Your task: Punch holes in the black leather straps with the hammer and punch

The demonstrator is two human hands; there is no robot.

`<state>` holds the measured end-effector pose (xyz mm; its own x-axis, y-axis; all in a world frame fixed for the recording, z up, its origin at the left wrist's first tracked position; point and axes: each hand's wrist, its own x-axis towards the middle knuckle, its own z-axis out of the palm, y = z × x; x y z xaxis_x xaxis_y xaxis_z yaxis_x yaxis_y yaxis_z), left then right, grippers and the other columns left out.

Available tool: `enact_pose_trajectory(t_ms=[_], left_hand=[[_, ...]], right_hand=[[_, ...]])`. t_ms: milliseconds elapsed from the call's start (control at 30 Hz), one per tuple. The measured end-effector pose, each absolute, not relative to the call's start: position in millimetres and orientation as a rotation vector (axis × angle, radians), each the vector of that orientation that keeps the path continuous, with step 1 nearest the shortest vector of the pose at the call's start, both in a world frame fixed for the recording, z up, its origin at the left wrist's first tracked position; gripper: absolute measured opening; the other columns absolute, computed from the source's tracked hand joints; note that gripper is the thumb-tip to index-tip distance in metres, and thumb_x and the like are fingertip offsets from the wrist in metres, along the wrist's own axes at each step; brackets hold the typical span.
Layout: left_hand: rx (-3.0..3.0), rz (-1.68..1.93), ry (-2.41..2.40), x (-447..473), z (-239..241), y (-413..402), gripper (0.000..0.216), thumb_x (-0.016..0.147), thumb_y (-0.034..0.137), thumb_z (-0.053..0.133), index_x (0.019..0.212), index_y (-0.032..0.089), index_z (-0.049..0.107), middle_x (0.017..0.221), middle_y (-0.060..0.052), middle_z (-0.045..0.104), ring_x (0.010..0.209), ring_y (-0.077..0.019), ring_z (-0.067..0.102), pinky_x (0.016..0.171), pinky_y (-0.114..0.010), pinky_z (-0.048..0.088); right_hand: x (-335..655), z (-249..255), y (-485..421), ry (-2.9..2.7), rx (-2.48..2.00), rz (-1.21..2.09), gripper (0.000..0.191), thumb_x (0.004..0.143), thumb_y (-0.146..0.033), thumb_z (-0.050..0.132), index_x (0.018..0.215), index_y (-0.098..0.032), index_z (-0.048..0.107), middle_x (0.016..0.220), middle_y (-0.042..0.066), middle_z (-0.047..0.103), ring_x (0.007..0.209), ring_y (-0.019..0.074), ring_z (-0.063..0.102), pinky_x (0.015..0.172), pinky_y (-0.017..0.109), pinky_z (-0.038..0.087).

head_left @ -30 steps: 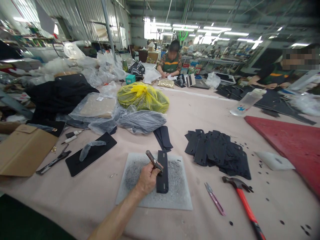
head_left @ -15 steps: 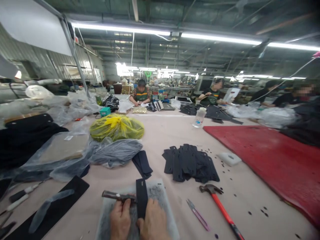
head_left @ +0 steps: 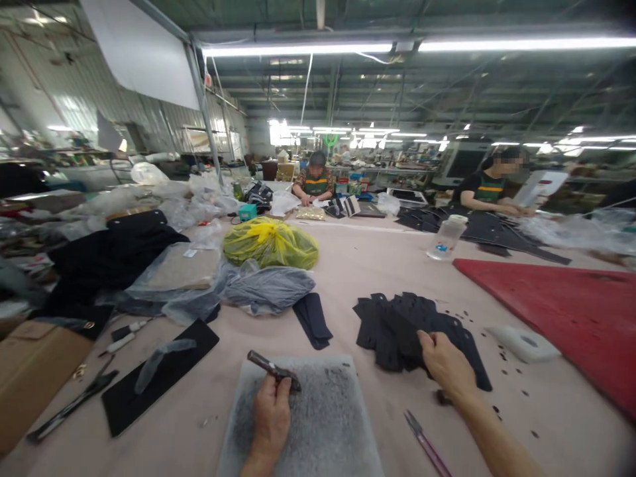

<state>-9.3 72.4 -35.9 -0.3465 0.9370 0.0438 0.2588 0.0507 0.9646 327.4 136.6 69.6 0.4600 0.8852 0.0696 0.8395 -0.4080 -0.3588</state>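
My left hand point(head_left: 272, 416) is closed around a dark metal hole punch point(head_left: 271, 368), held tilted over the left part of a grey, scuffed board point(head_left: 322, 417). My right hand point(head_left: 444, 361) reaches across to the pile of black strips point(head_left: 385, 344), thumb and fingers pinched on one black strip point(head_left: 408, 339). Under my right forearm, a bit of the hammer head point(head_left: 441, 397) shows; its handle is hidden. Pink-handled thread snips point(head_left: 424, 444) lie between the board and my right arm.
A clear bottle point(head_left: 447, 238), a white block point(head_left: 524, 343) and a red sheet point(head_left: 556, 298) are on the right. Bagged goods, including a yellow bag point(head_left: 271, 244), fill the left. A cardboard box point(head_left: 40, 377) stands near left. Co-workers point(head_left: 315, 179) sit across the table.
My right hand has left the board and moved right to the pile of strips. The strip on the board is gone from there. My left hand still holds the punch. The view has turned left.
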Motion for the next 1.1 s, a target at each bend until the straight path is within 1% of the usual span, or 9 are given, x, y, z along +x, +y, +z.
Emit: enact_pose_trajectory(t_ms=[67,133,233,300,400,567,700,867,1100], left_hand=[[1.217,1.322,1.672,-8,-38,73,0.028,0.085,0.04,0.052,0.087,0.018,0.07,0.082,-0.008,0.074,0.079,-0.0266,0.07,0.075,-0.035,0.054],[1.235,1.293,1.659,-7,-41,73,0.027,0.086,0.038,0.05,0.088,0.018,0.069,0.083,-0.008,0.074,0.08,-0.0259,0.069,0.076,-0.034,0.053],[1.271,1.239,1.669,-6,-43,74,0.025,0.088,0.034,0.048,0.091,0.018,0.068,0.083,-0.008,0.073,0.081,-0.0247,0.068,0.077,-0.033,0.052],[1.29,1.218,1.693,-6,-42,75,0.025,0.087,0.033,0.048,0.09,0.018,0.067,0.083,-0.008,0.073,0.081,-0.0247,0.068,0.077,-0.033,0.051],[1.299,1.208,1.708,-6,-39,75,0.027,0.087,0.035,0.047,0.09,0.017,0.067,0.082,-0.009,0.073,0.08,-0.0256,0.068,0.076,-0.033,0.051],[1.266,1.221,1.675,-3,-34,74,0.028,0.086,0.035,0.047,0.093,0.018,0.068,0.085,-0.009,0.073,0.081,-0.0252,0.068,0.076,-0.033,0.051],[1.257,1.232,1.681,-2,-34,76,0.026,0.085,0.034,0.048,0.09,0.018,0.068,0.083,-0.009,0.073,0.08,-0.0253,0.068,0.075,-0.033,0.051],[1.217,1.258,1.656,-1,-35,78,0.03,0.084,0.041,0.05,0.087,0.017,0.068,0.081,-0.009,0.072,0.078,-0.0258,0.067,0.075,-0.033,0.051],[1.23,1.266,1.65,0,-34,76,0.027,0.085,0.037,0.048,0.088,0.017,0.066,0.079,-0.008,0.071,0.076,-0.0251,0.067,0.071,-0.032,0.05]], right_hand=[[330,66,140,-1.479,-2.393,0.03,0.044,0.093,-0.034,0.035,0.117,-0.004,0.057,0.126,0.03,0.053,0.116,0.0406,0.051,0.088,0.051,0.039],[310,56,145,-1.591,-2.345,-0.028,0.043,0.093,-0.032,0.037,0.123,-0.007,0.054,0.135,0.026,0.047,0.122,0.0389,0.045,0.093,0.051,0.036],[250,34,163,-1.849,-2.211,0.075,0.039,0.092,-0.037,0.046,0.121,-0.014,0.059,0.124,0.016,0.057,0.111,0.0273,0.055,0.09,0.037,0.04],[206,20,180,-1.994,-2.121,0.157,0.041,0.087,-0.046,0.054,0.115,-0.017,0.062,0.117,0.012,0.06,0.105,0.0244,0.057,0.087,0.033,0.041],[155,6,201,-2.109,-2.074,0.226,0.044,0.082,-0.051,0.061,0.105,-0.014,0.065,0.108,0.013,0.062,0.104,0.0263,0.056,0.087,0.036,0.041],[139,-5,214,-2.214,-2.111,0.268,0.032,0.09,-0.043,0.059,0.102,-0.013,0.062,0.109,0.009,0.062,0.104,0.0231,0.057,0.093,0.044,0.043],[154,-5,219,-2.306,-2.093,0.335,0.03,0.091,-0.042,0.059,0.102,-0.014,0.062,0.108,0.007,0.063,0.099,0.0205,0.06,0.089,0.043,0.048],[163,-2,220,-2.352,-2.071,0.389,0.028,0.092,-0.04,0.06,0.104,-0.015,0.062,0.108,0.006,0.063,0.098,0.0197,0.061,0.087,0.041,0.05],[164,0,200,-2.336,-2.136,0.296,0.027,0.092,-0.037,0.06,0.105,-0.013,0.062,0.107,0.008,0.064,0.096,0.0194,0.062,0.086,0.04,0.051]])
